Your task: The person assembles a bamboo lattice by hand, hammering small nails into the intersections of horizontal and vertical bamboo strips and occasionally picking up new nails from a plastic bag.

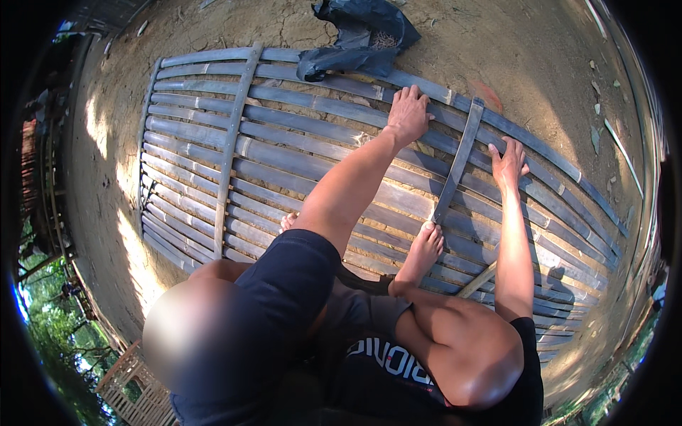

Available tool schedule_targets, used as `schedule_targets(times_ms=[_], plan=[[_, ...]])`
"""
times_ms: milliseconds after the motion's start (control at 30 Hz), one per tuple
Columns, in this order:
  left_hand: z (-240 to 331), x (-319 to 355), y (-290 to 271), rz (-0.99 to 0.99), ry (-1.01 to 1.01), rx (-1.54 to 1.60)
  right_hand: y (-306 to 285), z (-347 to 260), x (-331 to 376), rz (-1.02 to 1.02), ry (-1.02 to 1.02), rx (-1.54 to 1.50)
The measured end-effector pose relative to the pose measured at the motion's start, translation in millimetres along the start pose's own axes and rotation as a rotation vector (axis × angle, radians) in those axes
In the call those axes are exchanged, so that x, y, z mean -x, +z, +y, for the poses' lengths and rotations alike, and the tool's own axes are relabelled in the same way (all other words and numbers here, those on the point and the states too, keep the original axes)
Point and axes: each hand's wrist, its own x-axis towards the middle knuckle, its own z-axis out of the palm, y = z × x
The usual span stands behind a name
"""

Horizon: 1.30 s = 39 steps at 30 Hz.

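Observation:
A panel of grey bamboo slats (298, 170) lies on the ground beneath me, joined by crosspieces. My left hand (410, 115) rests palm down on the slats near the panel's far edge, its fingers stretched forward and bent over a slat. Farther right, past the right crosspiece (458, 163), my right hand (509, 165) touches the far slats with fingers and thumb spread. No tool shows in either hand. Just beyond the left hand, a black plastic bag (348, 35) lies open, with many small thin pieces like nails (382, 40) in it.
My bare right foot (424, 250) stands on the slats by the right crosspiece's near end. Another crosspiece (238, 142) spans the panel's left part. A loose bamboo strip (477, 280) lies near the right forearm. Dry, cracked soil (284, 25) surrounds the panel. A thin pale stick (624, 156) lies at right.

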Motion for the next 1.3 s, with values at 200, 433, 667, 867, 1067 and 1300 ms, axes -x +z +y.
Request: schedule_targets(times_ms=[200,433,667,867,1067,1300], plan=[[1.9,0.8,0.2,0.038,-0.021,0.083,-4.0,0.2,-3.7,-0.022,0.004,0.015],[2.4,3.0,7.2,0.089,-0.033,0.057,-1.9,5.0,-6.5,-0.043,-0.024,0.024],[6.8,3.3,7.1,0.112,-0.042,0.071,-9.0,2.3,-6.6,-0.042,-0.009,-0.04],[3.5,4.8,15.0,0.162,-0.042,0.104,-11.9,-3.1,-5.9,-0.044,-0.011,-0.061],[4.0,6.0,16.3,0.159,-0.03,0.101,-6.2,3.9,-5.9,-0.048,0.001,0.034],[0.6,3.9,33.7,0.225,-0.02,0.02,0.0,9.6,-8.1,-0.044,-0.013,0.089]])
